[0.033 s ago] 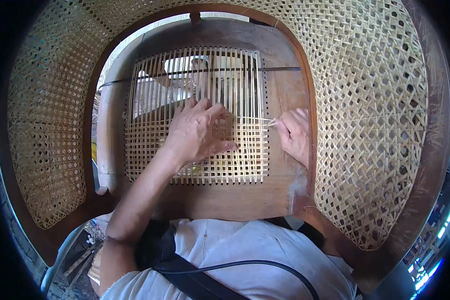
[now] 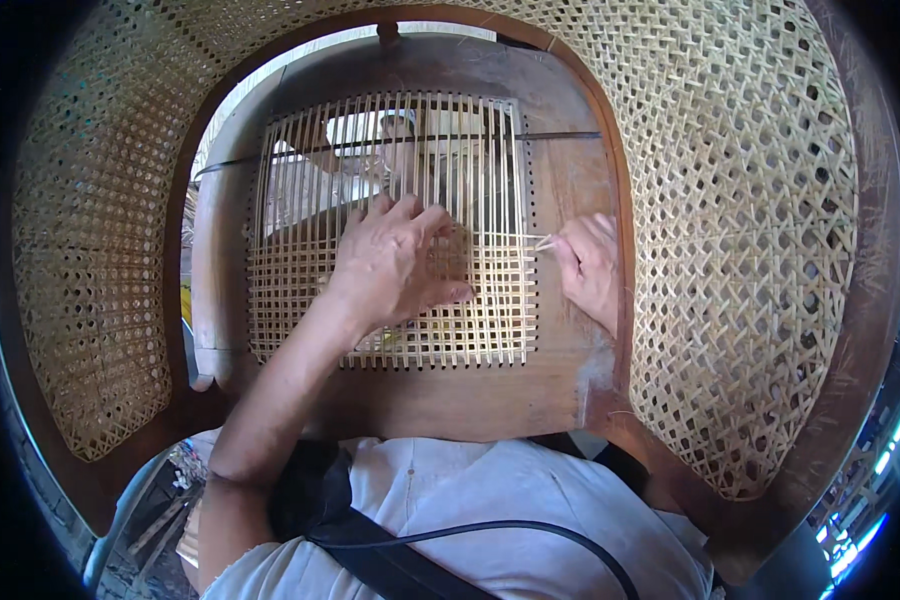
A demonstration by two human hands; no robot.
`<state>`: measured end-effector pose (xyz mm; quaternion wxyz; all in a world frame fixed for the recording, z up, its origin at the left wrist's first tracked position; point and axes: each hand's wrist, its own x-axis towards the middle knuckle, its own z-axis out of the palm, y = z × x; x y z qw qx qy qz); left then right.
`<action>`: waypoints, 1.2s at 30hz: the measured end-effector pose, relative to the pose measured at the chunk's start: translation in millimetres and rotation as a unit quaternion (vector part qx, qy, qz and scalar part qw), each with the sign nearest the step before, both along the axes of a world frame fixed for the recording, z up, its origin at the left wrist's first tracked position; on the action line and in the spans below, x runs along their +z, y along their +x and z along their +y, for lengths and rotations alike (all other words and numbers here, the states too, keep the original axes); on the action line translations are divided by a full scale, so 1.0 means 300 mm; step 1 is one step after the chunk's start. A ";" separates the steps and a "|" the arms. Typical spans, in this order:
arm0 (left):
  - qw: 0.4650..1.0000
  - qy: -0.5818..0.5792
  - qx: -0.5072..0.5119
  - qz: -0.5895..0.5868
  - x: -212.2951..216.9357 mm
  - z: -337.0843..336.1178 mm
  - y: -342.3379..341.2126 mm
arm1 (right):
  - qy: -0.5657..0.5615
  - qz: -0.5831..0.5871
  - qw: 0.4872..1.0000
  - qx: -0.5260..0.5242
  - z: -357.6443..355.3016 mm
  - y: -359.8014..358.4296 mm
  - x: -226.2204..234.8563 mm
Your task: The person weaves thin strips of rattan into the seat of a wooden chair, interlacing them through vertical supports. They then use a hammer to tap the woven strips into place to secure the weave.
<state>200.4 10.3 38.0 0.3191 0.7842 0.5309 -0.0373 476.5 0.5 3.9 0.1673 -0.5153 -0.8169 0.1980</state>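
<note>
Pale cane strands are strung across a square opening in a wooden chair seat [image 2: 440, 395]. The strands form a woven cane grid [image 2: 495, 325] in the near half; in the far half mostly lengthwise strands show. Over the middle of the grid lies my left hand [image 2: 395, 250], thumb spread away from its bent fingers, whose tips are partly hidden at the strands. Just beyond the right edge of the opening, my right hand [image 2: 588, 262] is closed, pinching a cane strand [image 2: 542, 243] between thumb and finger where it leaves the grid.
A curved chair back and arms with cane panels [image 2: 740, 220] wrap around the seat on both sides. Small holes line the opening's edge. A dark bar [image 2: 565, 136] crosses beneath the strands. A black cable [image 2: 530, 524] runs over my shirt.
</note>
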 end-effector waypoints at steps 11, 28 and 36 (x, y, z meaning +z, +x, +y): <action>0.994 0.011 -0.029 -0.103 -0.077 0.022 0.083 | -0.057 0.044 0.996 -0.049 0.015 -0.001 -0.008; 0.992 -0.007 -0.031 -0.118 -0.018 0.031 0.053 | -0.005 -0.074 0.997 -0.005 0.006 -0.007 0.029; 0.997 -0.074 -0.013 -0.028 0.010 0.058 -0.140 | 0.008 -0.072 0.997 -0.012 0.007 -0.017 -0.007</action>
